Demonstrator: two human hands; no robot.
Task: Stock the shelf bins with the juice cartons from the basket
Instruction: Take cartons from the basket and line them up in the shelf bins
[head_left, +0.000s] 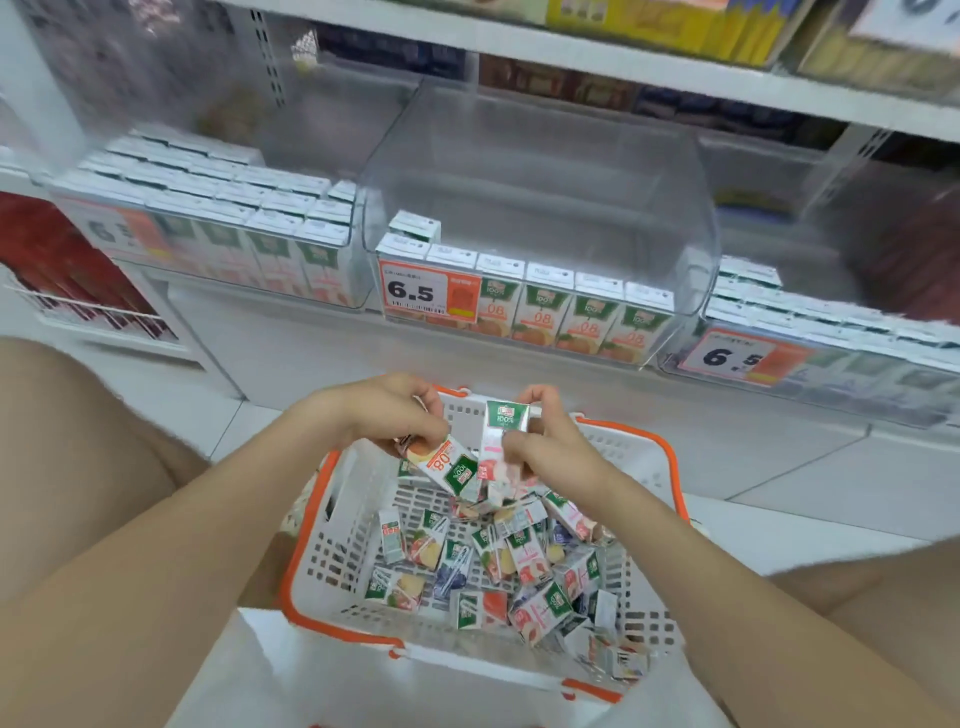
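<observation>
A white basket (332, 525) with orange handles sits below me, holding several loose juice cartons (519, 566). Above it, my left hand (384, 410) grips a tilted orange-label carton (447, 465). My right hand (545, 447) grips an upright pink-label carton (501, 441) with a green top. The two held cartons touch each other. Ahead on the shelf stands a clear middle bin (540, 171) with one front row of orange cartons (566, 317) and a 6.5 price tag (415, 291); its back part is bare.
A left bin (208, 208) is packed with cartons. A right bin (831, 338) also holds several rows and a 6.5 tag. Upper shelves carry other boxes. A wire rack (78, 296) with red packs stands at far left. My knees flank the basket.
</observation>
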